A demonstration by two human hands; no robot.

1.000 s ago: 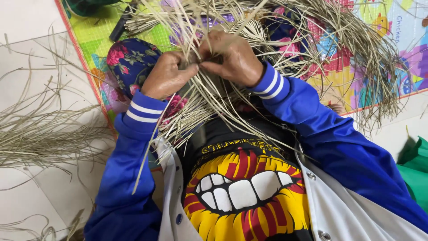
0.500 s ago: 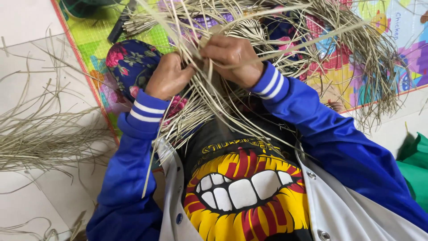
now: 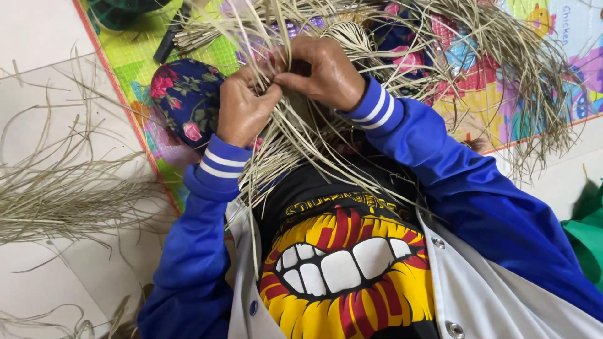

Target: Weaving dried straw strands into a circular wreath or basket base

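Both my hands work in a tangle of dry, pale grass strands [image 3: 295,144] that hangs over my lap. My left hand [image 3: 242,110] pinches a few strands between thumb and fingers. My right hand [image 3: 323,69] is closed on strands right beside it, the fingertips of both hands touching. A tightly woven patch of the strands [image 3: 352,37] shows just beyond my right hand. Blue sleeves with white cuff stripes cover both arms. Loose strand ends spread out in all directions and hide much of my legs.
A colourful play mat [image 3: 490,100] lies under my legs, which wear dark floral cloth [image 3: 182,94]. A loose heap of grass strands [image 3: 69,194] lies on the pale floor at the left. Green cloth [image 3: 587,232] sits at the right edge.
Both hands have shifted slightly upward and closer together, and the right hand has turned over the strands while the left keeps pinching.
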